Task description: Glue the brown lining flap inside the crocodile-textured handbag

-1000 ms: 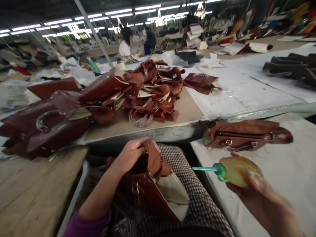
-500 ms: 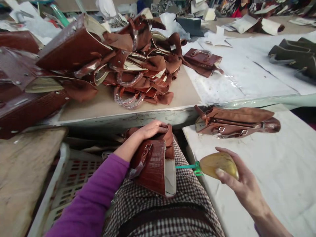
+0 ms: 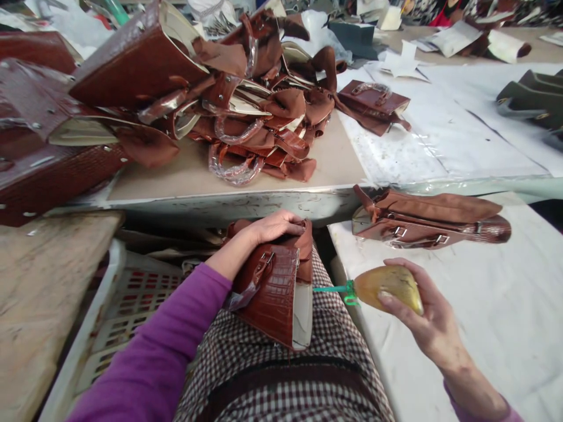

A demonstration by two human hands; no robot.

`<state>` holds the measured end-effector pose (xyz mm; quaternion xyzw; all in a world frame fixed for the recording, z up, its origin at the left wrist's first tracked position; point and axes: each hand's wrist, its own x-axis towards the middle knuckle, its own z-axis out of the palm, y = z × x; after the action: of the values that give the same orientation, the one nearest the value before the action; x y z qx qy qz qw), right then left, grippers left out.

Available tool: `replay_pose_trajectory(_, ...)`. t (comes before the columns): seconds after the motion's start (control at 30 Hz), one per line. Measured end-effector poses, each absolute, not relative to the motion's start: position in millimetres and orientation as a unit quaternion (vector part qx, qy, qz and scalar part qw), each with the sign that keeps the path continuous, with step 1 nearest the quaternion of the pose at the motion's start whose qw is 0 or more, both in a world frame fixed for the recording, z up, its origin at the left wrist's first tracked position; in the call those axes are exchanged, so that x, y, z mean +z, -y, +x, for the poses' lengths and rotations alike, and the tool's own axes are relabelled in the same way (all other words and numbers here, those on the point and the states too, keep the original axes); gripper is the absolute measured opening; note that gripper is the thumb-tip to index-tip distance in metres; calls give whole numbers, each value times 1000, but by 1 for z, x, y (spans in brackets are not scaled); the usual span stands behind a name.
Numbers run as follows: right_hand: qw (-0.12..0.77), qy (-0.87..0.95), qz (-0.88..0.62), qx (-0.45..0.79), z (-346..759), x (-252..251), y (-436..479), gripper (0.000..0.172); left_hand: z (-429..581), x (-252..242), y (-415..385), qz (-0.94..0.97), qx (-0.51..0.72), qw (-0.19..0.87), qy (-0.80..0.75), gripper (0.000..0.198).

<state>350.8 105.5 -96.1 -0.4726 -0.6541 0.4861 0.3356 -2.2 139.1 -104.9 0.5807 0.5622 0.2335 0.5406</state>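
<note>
A reddish-brown crocodile-pattern handbag [image 3: 275, 293] lies on my lap, its pale inner side facing right. My left hand [image 3: 279, 225] is closed over the bag's far edge, gripping its soft brown lining; some fingertips are hidden in the folds. In my right hand [image 3: 422, 305] is a yellowish squeeze bottle [image 3: 389, 287], held sideways between thumb and fingers. Its thin green nozzle [image 3: 328, 289] points left, with the tip at the pale side of the bag. Whether the tip touches the bag I cannot tell.
Another brown handbag [image 3: 431, 220] lies on the white side table [image 3: 484, 328]. Many brown bags [image 3: 264, 117] are heaped on the workbench ahead, with dark green pieces [image 3: 532, 97] at the right. A white plastic basket [image 3: 118, 305] and a wooden board [image 3: 48, 293] stand at my left.
The view has shifted slightly, so the bench things appear a little further right. My right hand and the bottle have moved very slightly left; my left hand keeps its grip on the handbag.
</note>
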Motion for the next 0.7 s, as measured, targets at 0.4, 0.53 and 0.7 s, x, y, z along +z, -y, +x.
replay_pose_trajectory(0.4,343,708,-444,429,345,-100,-108,45,-1,-106,-139,580,237,559,-543,29)
replay_pose_trajectory(0.53,344,718,-412,442,350,-104,-109,44,2,-110,-139,575,235,568,-541,28)
replay_pose_trajectory(0.7,316,707,-381,505,355,-103,-105,45,8,-114,-136,567,226,586,-533,24)
